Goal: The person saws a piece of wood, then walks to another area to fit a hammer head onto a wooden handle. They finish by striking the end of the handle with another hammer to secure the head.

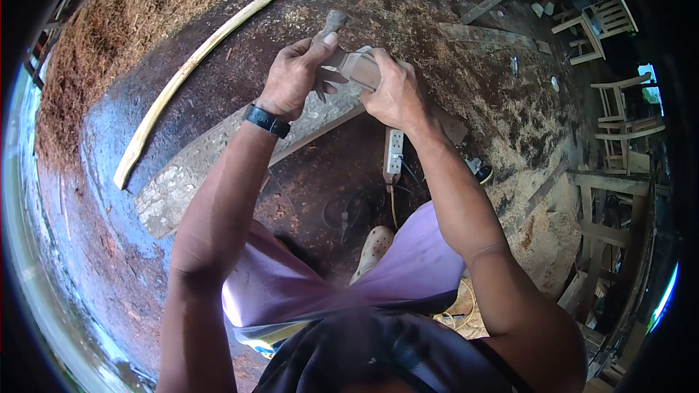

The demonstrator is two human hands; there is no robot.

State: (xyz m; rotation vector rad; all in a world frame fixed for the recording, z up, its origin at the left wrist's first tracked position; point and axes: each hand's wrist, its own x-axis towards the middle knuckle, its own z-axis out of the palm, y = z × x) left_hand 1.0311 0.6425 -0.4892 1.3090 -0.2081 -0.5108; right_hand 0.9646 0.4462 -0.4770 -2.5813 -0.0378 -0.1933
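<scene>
Both of my hands are raised in front of me, close together over a long plank. My left hand (295, 72) is closed, its thumb pressed along a grey tool with a knobbed end (335, 21) that sticks out above the thumb. My right hand (393, 91) wraps round a smooth greyish-brown block (362, 71), flat-sided and angular. The block's left end meets the fingers of my left hand; I cannot tell whether block and knobbed tool are one piece. Below them lies the rough, pale-faced plank (193, 174), running down to the left.
A long curved strip of pale wood (211, 50) lies on the dark floor at left. Sawdust and shavings (109, 50) heap up behind it. A power strip (394, 152) with a cord sits near my feet. Wooden chair frames (611, 112) stand along the right.
</scene>
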